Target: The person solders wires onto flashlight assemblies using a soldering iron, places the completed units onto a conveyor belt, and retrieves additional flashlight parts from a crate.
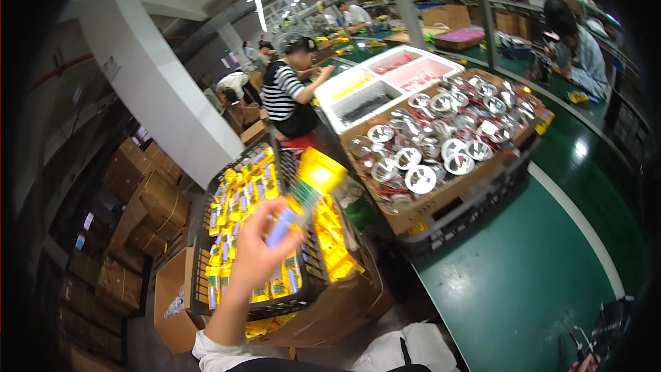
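Fingers of my left hand pinch one yellow piece at its purple cylinder, above a black crate. Held by one end, it could tip or slip; a jerk might pull the cylinder loose. Counting: one piece pinched, one crate below, its similar pieces too many to count; rightward of these fingers, one four-compartment white tray and one carton of uncountably many silvery reflectors. My right hand's grip, far right, I cannot tell.
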Tool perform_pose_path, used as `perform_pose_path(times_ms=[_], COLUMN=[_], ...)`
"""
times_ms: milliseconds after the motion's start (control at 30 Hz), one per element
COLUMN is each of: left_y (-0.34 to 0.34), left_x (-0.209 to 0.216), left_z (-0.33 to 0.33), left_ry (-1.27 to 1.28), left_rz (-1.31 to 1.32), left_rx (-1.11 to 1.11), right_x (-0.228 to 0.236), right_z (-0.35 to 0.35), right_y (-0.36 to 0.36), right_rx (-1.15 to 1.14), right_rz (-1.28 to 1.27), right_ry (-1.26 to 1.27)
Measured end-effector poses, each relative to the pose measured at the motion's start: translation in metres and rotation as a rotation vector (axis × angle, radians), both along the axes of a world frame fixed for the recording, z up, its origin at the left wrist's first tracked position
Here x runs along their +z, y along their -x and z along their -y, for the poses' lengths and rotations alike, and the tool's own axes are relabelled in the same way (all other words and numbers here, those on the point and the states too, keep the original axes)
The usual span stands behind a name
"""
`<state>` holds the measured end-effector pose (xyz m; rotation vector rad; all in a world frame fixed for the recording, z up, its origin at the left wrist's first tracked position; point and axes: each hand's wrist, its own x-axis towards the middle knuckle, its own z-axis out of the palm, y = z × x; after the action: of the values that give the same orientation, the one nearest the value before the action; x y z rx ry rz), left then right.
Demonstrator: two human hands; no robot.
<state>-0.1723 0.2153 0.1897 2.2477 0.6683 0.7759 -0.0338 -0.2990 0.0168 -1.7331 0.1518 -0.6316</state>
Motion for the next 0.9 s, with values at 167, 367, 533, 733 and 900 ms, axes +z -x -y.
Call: perform_pose_path(times_ms=[167,367,533,733,900], left_y=[-0.067,-0.158,-0.163,-0.134,-0.128], left_x=[-0.08,-0.171,-0.19,-0.196,-0.21], left_z=[0.126,0.241,0.251,0.213,0.205], left_ry=[-0.059,-0.029,-0.169,-0.188,-0.19], left_rz=[-0.249,-0.213,-0.197,-0.081,-0.054], left_rx=[-0.556,-0.837,-0.884,-0.839,-0.92], right_x=[-0.01,-0.027,-0.021,-0.023,-0.027], right_z=[0.012,0.036,0.034,0.028,0.03], right_y=[0.007,0.016,0.015,0.009,0.006], right_rx=[-0.343,-0.145,-0.095,-0.147,-0.131], right_rz=[0.041,0.203,0.208,0.148,0.136], right_ry=[-0.223,-0.307,-0.298,-0.226,-0.29])
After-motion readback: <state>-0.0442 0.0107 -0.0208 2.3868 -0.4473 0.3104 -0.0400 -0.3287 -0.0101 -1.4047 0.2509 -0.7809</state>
